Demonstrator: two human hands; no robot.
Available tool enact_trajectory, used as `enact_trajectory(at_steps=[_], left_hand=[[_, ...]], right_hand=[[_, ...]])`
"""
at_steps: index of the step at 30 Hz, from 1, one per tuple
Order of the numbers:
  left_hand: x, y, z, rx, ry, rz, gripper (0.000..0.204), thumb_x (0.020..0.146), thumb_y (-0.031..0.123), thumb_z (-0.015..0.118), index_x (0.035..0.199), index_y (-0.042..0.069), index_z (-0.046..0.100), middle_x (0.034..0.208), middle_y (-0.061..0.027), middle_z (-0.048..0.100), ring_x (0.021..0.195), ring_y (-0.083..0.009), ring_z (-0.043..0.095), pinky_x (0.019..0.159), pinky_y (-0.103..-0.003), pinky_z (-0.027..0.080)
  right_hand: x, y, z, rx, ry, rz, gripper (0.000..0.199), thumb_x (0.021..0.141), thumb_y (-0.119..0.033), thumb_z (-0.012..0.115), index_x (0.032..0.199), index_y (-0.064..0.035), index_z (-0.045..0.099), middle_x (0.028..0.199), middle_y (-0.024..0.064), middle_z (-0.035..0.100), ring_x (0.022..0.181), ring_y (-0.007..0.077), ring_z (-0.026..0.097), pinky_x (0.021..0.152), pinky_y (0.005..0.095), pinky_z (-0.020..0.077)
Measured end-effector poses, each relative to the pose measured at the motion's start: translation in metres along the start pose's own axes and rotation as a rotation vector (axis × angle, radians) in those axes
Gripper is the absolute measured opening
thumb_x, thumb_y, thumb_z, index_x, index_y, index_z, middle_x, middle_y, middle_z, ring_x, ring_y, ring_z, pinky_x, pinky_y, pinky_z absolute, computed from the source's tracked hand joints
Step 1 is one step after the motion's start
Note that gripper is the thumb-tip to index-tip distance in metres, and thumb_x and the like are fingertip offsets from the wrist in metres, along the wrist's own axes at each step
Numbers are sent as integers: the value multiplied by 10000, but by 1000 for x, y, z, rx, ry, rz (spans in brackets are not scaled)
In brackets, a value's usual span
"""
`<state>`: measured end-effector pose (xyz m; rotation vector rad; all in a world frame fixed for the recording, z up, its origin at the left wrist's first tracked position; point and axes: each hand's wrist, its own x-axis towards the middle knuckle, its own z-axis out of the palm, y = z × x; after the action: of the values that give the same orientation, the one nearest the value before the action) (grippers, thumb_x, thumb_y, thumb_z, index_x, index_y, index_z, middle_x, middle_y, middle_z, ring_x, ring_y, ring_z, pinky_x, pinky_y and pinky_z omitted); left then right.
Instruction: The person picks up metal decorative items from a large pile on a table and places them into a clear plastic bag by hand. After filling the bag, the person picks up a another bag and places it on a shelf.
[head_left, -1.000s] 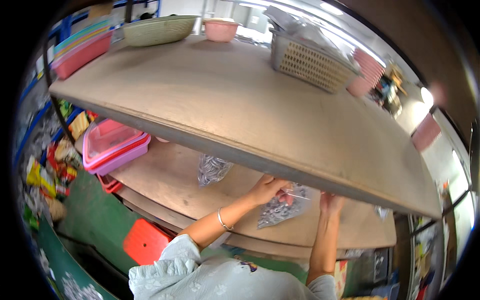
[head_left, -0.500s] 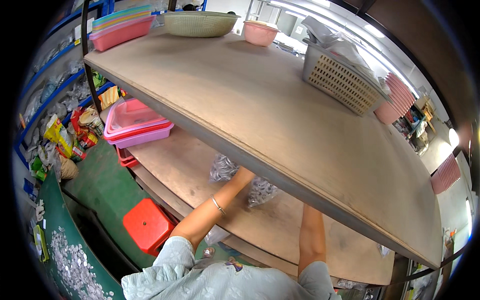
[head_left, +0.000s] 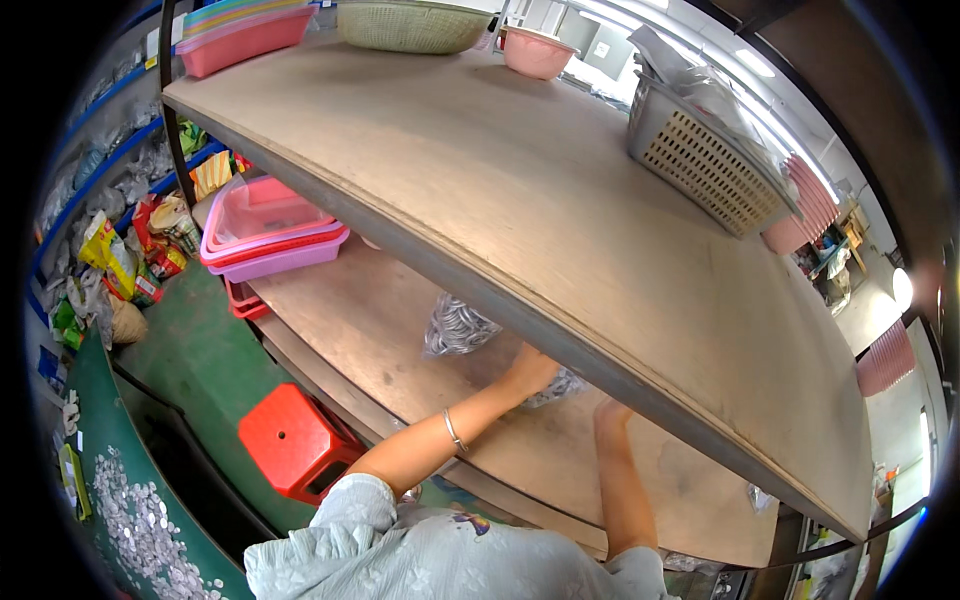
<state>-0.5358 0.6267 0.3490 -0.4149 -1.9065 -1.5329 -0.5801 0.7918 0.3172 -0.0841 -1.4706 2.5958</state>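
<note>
Both my arms reach onto the lower shelf (head_left: 370, 365), under the edge of the upper board. My left hand (head_left: 538, 368) is against a clear plastic bag of shiny grey pieces (head_left: 562, 389); its fingers are mostly hidden by the bag and the board's edge. Just right of that bag is my right hand (head_left: 612, 410), its fingers tucked out of sight under the board. To the left of my left hand stands another clear bag of grey ring-shaped parts (head_left: 457, 328), touched by neither hand.
Pink and red trays (head_left: 275, 255) stack at the shelf's left end. A red stool (head_left: 290, 440) stands on the green floor. The upper board (head_left: 480, 170) carries a grey perforated basket (head_left: 710, 160), a round green basket (head_left: 412, 28) and a pink bowl (head_left: 538, 52).
My left hand has moved right, from between the two bags onto the right one. My right wrist now shows more below the board. The view has shifted slightly.
</note>
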Motion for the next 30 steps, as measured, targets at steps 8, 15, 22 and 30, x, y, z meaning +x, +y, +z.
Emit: enact_trajectory(at_steps=[8, 15, 22, 30], left_hand=[[-29, 7, 10, -187, 2, -276, 255, 858, 90, 466, 1068, -42, 529, 1121, -197, 532, 1073, -320, 468, 929, -387, 350], [-74, -98, 51, -63, 155, -436, 340, 903, 182, 405, 1183, -10, 428, 1217, -208, 409, 1165, -349, 340, 971, -418, 277], [-66, -124, 58, -98, 309, -321, 301, 879, 152, 393, 1111, -21, 475, 1162, -228, 446, 1064, -387, 397, 938, -423, 300], [-64, -108, 65, 178, 74, -269, 280, 845, 158, 455, 1038, -20, 551, 1122, -206, 534, 1064, -382, 435, 925, -429, 312]], right_hand=[[-14, 31, 17, -65, 3, 80, 304, 909, -297, 440, 1112, -77, 491, 1039, 47, 560, 940, 174, 524, 803, 353, 424], [-3, 44, 31, -78, 17, 93, 309, 907, -290, 440, 1125, -75, 483, 1055, 48, 551, 957, 177, 511, 815, 352, 412], [8, 50, 34, -86, 62, 82, 314, 905, -283, 441, 1138, -74, 475, 1071, 50, 541, 974, 180, 498, 827, 352, 400], [1, 42, 7, -109, 96, 64, 322, 903, -276, 442, 1152, -72, 466, 1090, 52, 531, 994, 183, 484, 842, 351, 387]])
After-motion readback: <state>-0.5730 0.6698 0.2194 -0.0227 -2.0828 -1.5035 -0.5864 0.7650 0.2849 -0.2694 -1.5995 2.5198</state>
